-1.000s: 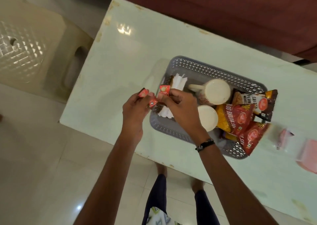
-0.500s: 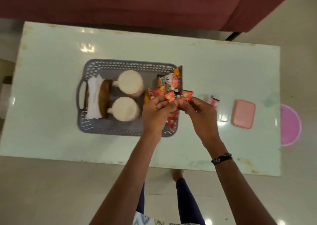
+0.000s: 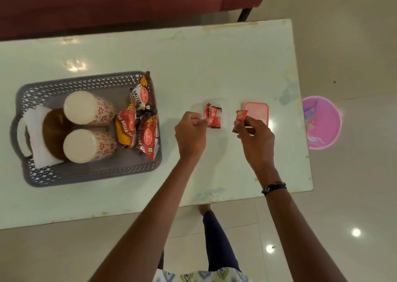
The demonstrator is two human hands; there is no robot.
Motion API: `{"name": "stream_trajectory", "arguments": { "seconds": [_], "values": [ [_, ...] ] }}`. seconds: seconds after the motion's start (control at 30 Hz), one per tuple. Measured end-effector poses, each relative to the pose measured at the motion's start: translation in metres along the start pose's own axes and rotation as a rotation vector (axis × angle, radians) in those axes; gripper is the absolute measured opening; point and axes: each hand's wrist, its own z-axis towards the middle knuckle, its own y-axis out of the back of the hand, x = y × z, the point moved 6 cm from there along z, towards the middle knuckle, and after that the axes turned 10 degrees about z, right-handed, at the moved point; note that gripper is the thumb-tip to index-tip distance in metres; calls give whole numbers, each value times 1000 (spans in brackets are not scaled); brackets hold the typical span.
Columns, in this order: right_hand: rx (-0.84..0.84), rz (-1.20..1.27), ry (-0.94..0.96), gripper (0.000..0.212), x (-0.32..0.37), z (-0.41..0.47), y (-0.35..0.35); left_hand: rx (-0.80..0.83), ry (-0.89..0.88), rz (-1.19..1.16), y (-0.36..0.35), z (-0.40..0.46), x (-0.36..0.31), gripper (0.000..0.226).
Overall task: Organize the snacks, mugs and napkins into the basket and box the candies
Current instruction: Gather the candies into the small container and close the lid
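Observation:
My left hand pinches red candies at a small clear box on the white table. A little to the right, my right hand holds up one red candy between thumb and fingers. Just behind that hand the box's pink lid lies flat. At the table's left stands the grey basket, holding two white flowered mugs, white napkins and several snack packets.
A brown round object lies in the basket between napkins and mugs. A red sofa runs along the table's far side. A pink bin stands on the floor past the table's right end.
Both hands have carried the candies to the right, away from the basket, and have come apart. The left is now at the clear box, the right near the pink lid.

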Motion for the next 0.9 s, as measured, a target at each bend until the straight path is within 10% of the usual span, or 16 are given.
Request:
{"name": "stream_trajectory", "arguments": {
  "seconds": [0.7,0.9],
  "values": [
    [-152,-405,-197,90,-68,52,27,65,-79,-7,-14,6,14,41],
    [-34,-225,-294,65,-64,61,20,174,-191,62,-20,10,8,65]
  ]
}}
